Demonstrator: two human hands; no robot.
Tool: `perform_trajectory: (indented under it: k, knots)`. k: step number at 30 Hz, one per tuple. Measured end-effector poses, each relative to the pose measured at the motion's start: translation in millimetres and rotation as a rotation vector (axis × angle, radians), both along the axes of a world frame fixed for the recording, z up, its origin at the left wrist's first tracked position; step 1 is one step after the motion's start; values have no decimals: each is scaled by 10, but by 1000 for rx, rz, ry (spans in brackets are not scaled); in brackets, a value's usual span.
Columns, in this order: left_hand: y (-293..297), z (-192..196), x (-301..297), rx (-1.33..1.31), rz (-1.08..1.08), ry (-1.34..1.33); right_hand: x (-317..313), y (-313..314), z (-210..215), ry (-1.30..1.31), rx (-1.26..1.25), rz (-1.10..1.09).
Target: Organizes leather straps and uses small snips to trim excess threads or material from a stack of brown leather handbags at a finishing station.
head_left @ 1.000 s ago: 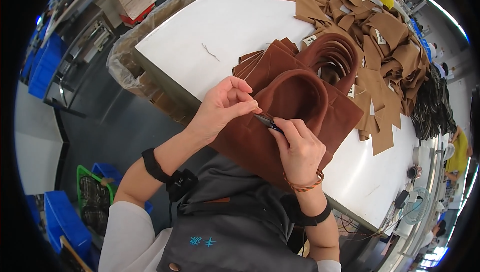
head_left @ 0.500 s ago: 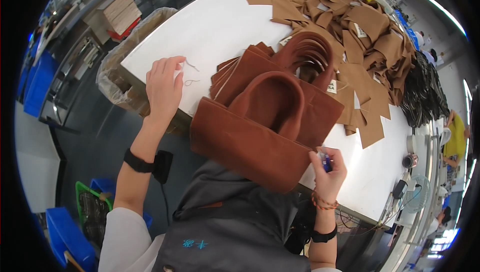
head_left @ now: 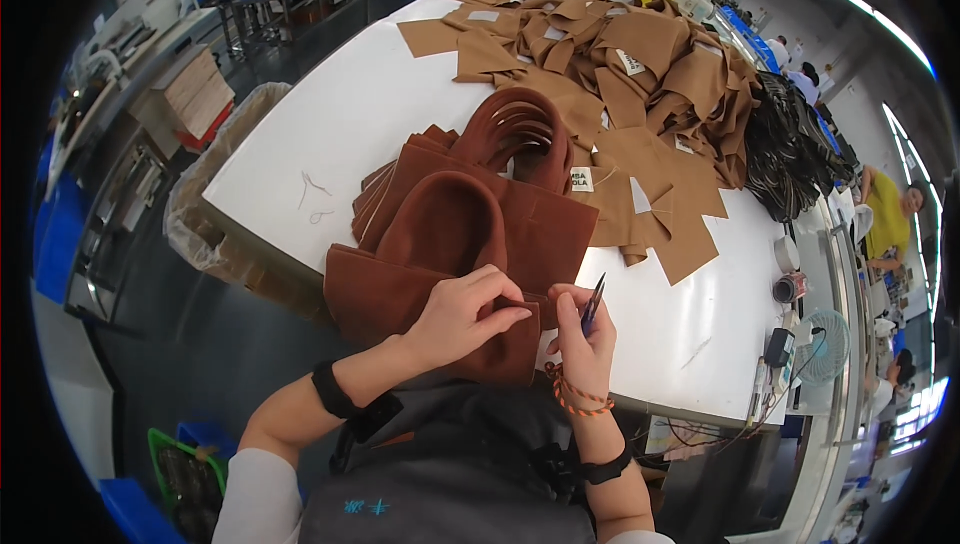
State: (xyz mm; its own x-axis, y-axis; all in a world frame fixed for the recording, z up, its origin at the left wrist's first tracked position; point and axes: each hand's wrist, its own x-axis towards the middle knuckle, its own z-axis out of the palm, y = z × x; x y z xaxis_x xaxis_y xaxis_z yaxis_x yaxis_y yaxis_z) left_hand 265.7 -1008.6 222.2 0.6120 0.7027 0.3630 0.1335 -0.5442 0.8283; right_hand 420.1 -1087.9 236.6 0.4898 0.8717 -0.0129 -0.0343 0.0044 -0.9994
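Note:
A reddish-brown leather handbag (head_left: 375,289) with a rounded handle lies at the table's near edge, over my lap. My left hand (head_left: 455,319) is closed in a pinch at the bag's right upper edge. Close beside it, my right hand (head_left: 585,339) has its thumb and forefinger at the same corner. Small blue-handled thread snips (head_left: 591,309) sit in the right palm, with the dark pointed tip sticking up past the fingers. Behind this bag lies a stack of matching brown bag pieces (head_left: 545,214) with several upright handles (head_left: 525,109).
Brown cut panels (head_left: 640,54) with pale labels heap across the far table (head_left: 300,134). Black strips (head_left: 795,149) lie at the right, near a small fan (head_left: 825,344). Loose threads (head_left: 315,189) lie at left. A plastic-lined bin (head_left: 200,194) stands beside the table. Co-workers sit farther off.
My left hand has come from the table's left side to the bag's right corner, leaving threads on the table. The right hand stays at that corner, and the snips' tip now shows.

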Motion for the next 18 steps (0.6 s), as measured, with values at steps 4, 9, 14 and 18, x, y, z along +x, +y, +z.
perform_trajectory:
  k: [4, 9, 14, 18]
  knots:
    - [-20, 125, -8, -204, -30, -174, 79, 26, -281, -77, -25, 143]
    - [-85, 691, -242, -395, -213, -707, 51, 78, -292, 32, 75, 76]
    - [-181, 1152, -396, -518, -673, -1303, 252, 23, -145, -22, 50, -50]
    - [459, 487, -833, -300, -250, -504, 510, -58, -122, 39, 121, -215]
